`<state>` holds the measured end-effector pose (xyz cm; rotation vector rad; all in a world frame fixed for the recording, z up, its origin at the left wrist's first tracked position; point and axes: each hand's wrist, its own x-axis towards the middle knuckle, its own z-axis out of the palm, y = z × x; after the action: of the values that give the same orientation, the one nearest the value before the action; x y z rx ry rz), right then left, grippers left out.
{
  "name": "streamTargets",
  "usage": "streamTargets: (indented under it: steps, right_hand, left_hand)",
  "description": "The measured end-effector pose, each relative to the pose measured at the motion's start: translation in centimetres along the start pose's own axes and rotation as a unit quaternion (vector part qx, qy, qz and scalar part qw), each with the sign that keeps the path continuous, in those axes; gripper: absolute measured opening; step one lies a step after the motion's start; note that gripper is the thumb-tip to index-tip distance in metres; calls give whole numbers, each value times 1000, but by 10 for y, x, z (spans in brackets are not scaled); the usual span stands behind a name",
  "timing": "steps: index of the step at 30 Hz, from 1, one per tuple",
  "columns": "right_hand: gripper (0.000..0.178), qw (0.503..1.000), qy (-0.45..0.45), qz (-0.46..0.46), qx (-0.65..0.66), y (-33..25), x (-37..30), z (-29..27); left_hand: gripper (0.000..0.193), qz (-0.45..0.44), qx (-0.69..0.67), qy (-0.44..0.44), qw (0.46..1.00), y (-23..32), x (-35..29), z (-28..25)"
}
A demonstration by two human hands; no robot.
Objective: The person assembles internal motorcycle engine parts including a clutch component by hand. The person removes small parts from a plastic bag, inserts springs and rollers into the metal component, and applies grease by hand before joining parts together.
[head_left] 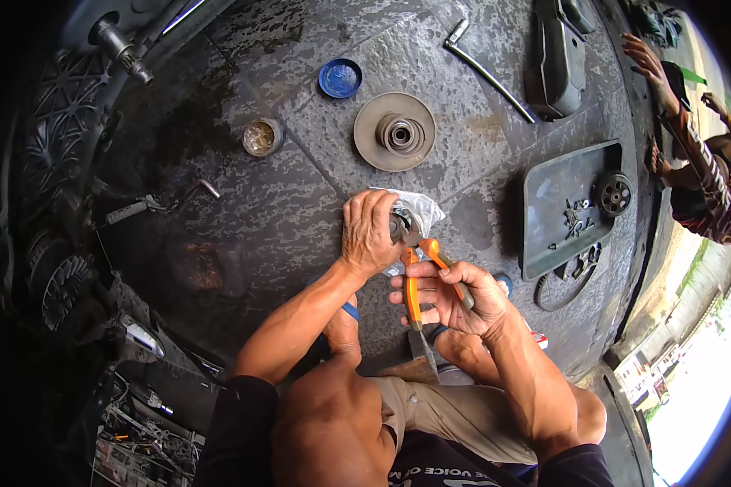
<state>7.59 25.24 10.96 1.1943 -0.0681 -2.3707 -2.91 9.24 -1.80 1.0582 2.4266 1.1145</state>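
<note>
My left hand [369, 235] grips a small dark round metal part [396, 226], its fingers curled over the far side and hiding much of it. Crumpled clear plastic [426, 211] lies around and beyond that part. Pliers with orange and grey handles [414, 294] are in my right hand [477, 302], the handles spread apart. Their jaws are at the right side of the dark part; I cannot tell whether they bite on it. Just beyond my hands, a round metal pulley disc with a raised hub [374, 130] lies flat on the floor.
A blue lid [339, 78] and an open tin [261, 137] lie at far left. A long-handled wrench [495, 81] rests at far right. The dark tray [536, 231] on the right holds small hardware and a black wheel. Another person [711, 174] is at the right edge.
</note>
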Motion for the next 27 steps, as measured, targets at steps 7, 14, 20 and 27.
streamTargets:
  steps: [7, 14, 20, 27]
  right_hand:
    - [51, 999, 31, 15, 16, -22, 1, 3]
    - [48, 995, 63, 17, 79, -30, 1, 18]
    - [41, 987, 135, -8, 87, -24, 4, 34]
    - [41, 986, 130, -22, 100, -22, 6, 37]
  left_hand:
    - [70, -12, -8, -19, 1000, -4, 4, 5]
    - [68, -20, -16, 4, 1000, -6, 3, 11]
    - [59, -24, -17, -2, 1000, -4, 5, 8]
    - [53, -27, -19, -3, 999, -4, 6, 8]
